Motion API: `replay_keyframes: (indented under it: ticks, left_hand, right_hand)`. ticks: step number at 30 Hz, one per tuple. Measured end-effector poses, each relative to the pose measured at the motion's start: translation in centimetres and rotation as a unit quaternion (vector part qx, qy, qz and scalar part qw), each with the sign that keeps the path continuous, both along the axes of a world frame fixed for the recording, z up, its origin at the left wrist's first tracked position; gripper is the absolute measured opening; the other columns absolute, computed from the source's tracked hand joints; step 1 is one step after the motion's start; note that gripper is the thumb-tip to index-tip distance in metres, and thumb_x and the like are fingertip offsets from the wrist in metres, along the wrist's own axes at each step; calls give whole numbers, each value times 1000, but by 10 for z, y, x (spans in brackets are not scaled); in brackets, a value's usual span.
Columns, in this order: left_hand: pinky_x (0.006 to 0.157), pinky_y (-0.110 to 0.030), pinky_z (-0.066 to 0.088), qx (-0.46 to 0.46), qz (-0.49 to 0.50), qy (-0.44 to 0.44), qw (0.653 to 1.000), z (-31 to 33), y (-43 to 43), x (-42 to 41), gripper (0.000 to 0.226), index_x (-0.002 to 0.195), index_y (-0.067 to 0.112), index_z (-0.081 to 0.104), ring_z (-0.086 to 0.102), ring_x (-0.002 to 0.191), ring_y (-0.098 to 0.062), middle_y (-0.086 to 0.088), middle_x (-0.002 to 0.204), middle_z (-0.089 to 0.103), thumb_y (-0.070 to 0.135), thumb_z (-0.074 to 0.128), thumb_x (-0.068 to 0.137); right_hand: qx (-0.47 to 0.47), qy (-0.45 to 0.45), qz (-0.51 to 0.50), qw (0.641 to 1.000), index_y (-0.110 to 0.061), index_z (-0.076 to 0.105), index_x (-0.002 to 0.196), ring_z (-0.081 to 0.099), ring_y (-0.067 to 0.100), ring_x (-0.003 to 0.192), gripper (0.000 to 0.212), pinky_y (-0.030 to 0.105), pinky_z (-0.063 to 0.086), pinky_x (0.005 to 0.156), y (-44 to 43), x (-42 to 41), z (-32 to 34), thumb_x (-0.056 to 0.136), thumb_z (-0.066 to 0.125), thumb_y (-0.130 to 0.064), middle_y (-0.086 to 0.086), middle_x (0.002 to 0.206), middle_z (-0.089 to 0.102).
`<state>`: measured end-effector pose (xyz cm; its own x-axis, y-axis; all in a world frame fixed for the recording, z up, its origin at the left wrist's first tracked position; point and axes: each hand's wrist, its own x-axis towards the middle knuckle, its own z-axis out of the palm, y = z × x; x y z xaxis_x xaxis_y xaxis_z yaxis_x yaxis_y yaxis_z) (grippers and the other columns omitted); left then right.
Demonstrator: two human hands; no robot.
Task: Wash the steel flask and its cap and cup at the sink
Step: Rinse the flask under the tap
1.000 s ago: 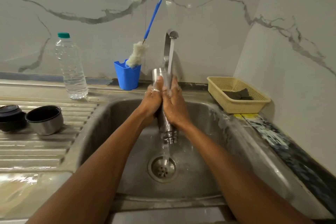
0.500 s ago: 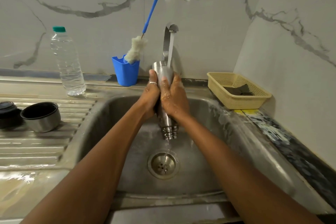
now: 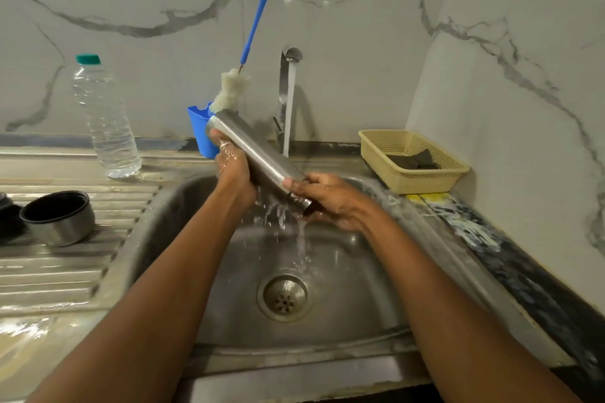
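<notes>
Listing from the lower frame upward, we enter the following.

1. Sink (image 3: 294, 353), lower centre: wet steel basin with its drain (image 3: 284, 298) open. Hazard: a dropped flask would strike hard steel and could dent or bounce.

2. Right hand (image 3: 334, 203), centre right: fingers curled round the flask's neck, just behind the mouth. Hazard, in our judgement: wet skin on a narrow end, so a slackened grip would let it slide out.

3. Steel flask (image 3: 258, 157), centre: held over the basin and tilted, base toward upper left, mouth toward lower right. Water spills below the mouth end.

4. Left hand (image 3: 234, 173), centre left: fingers wrapped round the flask's body, and wet like the other, so we judge the same slip risk.

5. Cup (image 3: 59, 219) and dark cap (image 3: 5, 219), left edge: on the drainboard, well apart from the hands; the cap is only partly in view. Hazard: a swinging forearm could sweep them off.

6. Tap (image 3: 289, 54), upper centre: running, its stream (image 3: 289, 108) falling just behind the flask. Hazard: turning the steel side into the stream would throw spray over the counter.

7. Blue holder (image 3: 199, 131) with brush (image 3: 229, 91), behind the flask's base. Hazard: the raised base is near enough to knock it over.
</notes>
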<state>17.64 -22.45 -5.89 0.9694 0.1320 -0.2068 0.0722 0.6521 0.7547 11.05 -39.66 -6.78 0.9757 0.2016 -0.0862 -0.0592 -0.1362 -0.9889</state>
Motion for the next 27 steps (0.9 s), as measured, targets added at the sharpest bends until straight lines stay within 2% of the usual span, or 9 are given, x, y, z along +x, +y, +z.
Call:
replay_keyframes:
  ticks: [4, 9, 12, 15, 17, 19, 21, 24, 27]
  left_hand:
    - [84, -52, 61, -34, 39, 19, 999, -2, 17, 1, 68, 133, 18, 45, 71, 94, -27, -7, 109, 69, 69, 55, 90]
    - [80, -48, 61, 13, 143, 57, 988, -5, 30, 4, 67, 127, 15, 42, 66, 93, -24, -6, 112, 59, 44, 81, 81]
    - [77, -36, 55, 234, 116, 86, 961, -9, 40, 5, 36, 117, 7, 62, 61, 82, -19, -5, 95, 62, 30, 68, 90]
    - [61, -27, 43, 531, 0, 56, 845, -9, 33, -9, 16, 97, 8, 66, 53, 69, -16, -5, 80, 59, 21, 57, 98]
    - [62, -26, 42, 600, -84, -5, 795, -11, 22, -15, 23, 92, 11, 67, 55, 73, -15, -6, 80, 61, 23, 51, 103]
    - [82, -34, 51, 596, -140, -62, 788, -12, 12, -23, 31, 99, 13, 67, 59, 83, -15, -7, 88, 65, 27, 41, 108]
    - [93, -39, 51, 576, -169, -106, 793, -10, 8, -28, 38, 105, 13, 65, 62, 91, -15, -5, 96, 66, 32, 33, 110]
    - [78, -28, 51, 522, -249, -156, 801, -1, 14, -37, 33, 111, 15, 63, 66, 94, -16, -4, 102, 70, 32, 34, 110]
    - [73, -23, 57, 516, -293, -199, 780, -6, 17, -32, 16, 110, 19, 59, 69, 95, -20, -6, 102, 70, 16, 62, 94]
  right_hand:
    - [119, -26, -79, 989, -2, 66, 110, 73, 20, 84, 34, 23, 60, 67, -7, 3, 7, 85, 79, -21, 12, 100, 74]
    - [185, -41, -172, 967, -10, 71, 97, 67, 18, 82, 26, 29, 53, 74, -3, 12, 6, 82, 82, -28, 4, 85, 75]
    - [198, -42, -218, 955, -18, 68, 97, 64, 16, 82, 28, 32, 50, 74, 3, 17, 9, 82, 82, -36, 1, 85, 71]
    - [176, -63, -233, 954, -23, 66, 104, 68, 19, 91, 30, 39, 55, 81, 15, 20, 8, 84, 80, -40, 0, 94, 73]
    - [153, -73, -233, 958, -24, 65, 109, 69, 24, 100, 35, 48, 58, 89, 25, 23, 6, 83, 81, -41, 3, 103, 74]
    - [111, -80, -226, 964, -24, 64, 111, 70, 22, 98, 37, 47, 59, 87, 36, 26, 3, 83, 81, -41, 5, 103, 74]
    - [74, -93, -222, 968, -24, 63, 112, 70, 15, 87, 37, 34, 61, 75, 42, 27, 0, 84, 81, -40, 3, 99, 74]
    - [21, -112, -223, 968, -22, 62, 121, 71, 14, 89, 47, 32, 60, 81, 45, 32, -1, 85, 78, -48, -1, 103, 73]
    - [-17, -126, -234, 964, -23, 63, 121, 69, 14, 94, 50, 39, 60, 90, 52, 39, 2, 85, 73, -56, -7, 103, 70]
